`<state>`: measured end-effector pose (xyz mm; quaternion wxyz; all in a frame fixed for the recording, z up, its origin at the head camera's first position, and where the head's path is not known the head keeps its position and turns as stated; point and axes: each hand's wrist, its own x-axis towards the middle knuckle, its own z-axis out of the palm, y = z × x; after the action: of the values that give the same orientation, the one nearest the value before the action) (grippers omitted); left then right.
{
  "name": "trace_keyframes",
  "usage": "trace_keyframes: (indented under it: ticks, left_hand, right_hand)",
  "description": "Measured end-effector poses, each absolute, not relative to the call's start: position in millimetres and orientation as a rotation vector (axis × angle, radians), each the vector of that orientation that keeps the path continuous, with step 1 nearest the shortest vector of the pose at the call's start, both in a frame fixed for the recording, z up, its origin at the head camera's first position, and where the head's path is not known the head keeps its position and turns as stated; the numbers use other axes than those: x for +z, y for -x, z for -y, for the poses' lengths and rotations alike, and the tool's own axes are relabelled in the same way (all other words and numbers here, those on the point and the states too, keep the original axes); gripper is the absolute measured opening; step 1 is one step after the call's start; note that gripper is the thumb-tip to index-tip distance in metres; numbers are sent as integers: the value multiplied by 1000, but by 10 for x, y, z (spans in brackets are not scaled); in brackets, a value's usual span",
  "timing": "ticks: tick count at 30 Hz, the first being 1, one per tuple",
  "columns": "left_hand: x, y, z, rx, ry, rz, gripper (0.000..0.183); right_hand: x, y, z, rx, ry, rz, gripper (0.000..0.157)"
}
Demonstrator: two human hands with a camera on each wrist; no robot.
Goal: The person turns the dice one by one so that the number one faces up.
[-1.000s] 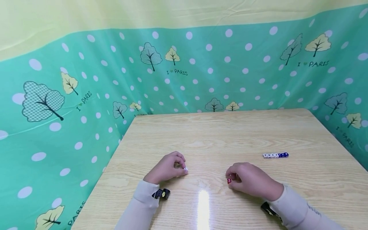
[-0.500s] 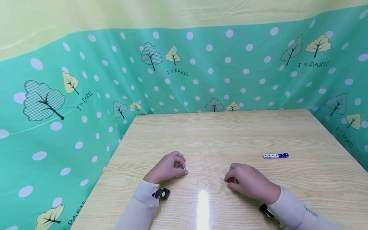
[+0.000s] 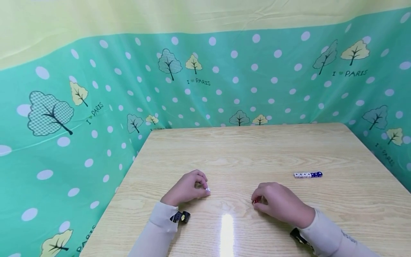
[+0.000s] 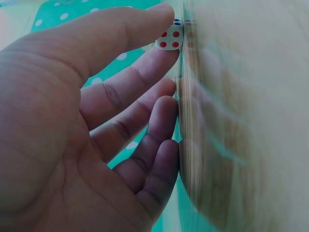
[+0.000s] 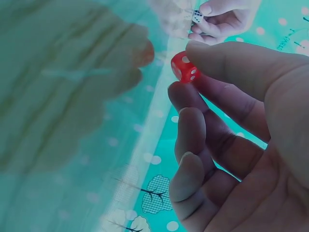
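Between thumb and index finger, my left hand (image 3: 187, 187) pinches a white die (image 3: 207, 190) against the tabletop. In the left wrist view, red pips show on one face of that white die (image 4: 170, 40), and a face with blue pips is partly visible. My right hand (image 3: 282, 201) holds a red die (image 3: 255, 201) to the right and a little nearer the front. Close up in the right wrist view, thumb and fingers grip the red die (image 5: 184, 67), which has white pips and sits slightly off the table surface. Fingers cover part of each die.
A straight row of white and blue dice (image 3: 307, 175) lies on the wooden table (image 3: 244, 150), beyond the right hand. Green dotted curtains (image 3: 221, 78) hang behind the table and along its sides. A bright light reflection marks the front middle.
My right hand has shifted slightly left, and the red die has turned in its fingers and shows less. The left hand stays in place with the white die.
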<state>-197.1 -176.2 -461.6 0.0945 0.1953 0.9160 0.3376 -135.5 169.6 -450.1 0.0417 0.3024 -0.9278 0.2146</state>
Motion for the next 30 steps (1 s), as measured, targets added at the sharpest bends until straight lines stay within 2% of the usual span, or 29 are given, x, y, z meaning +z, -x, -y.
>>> trace_keyframes:
  ticks: [9, 17, 30]
  left_hand:
    - [-4620, 1958, 1757, 1008, -588, -2711, 16]
    - [-4617, 1960, 1763, 1021, -596, -2712, 17]
    - [-4594, 1963, 1755, 1017, -587, -2718, 17]
  right_hand:
    - [-4487, 1375, -1733, 825, -886, 2915, 13]
    - [-4512, 1415, -1755, 827, -917, 2888, 18]
    - [-4520, 1430, -1762, 790, -905, 2906, 15]
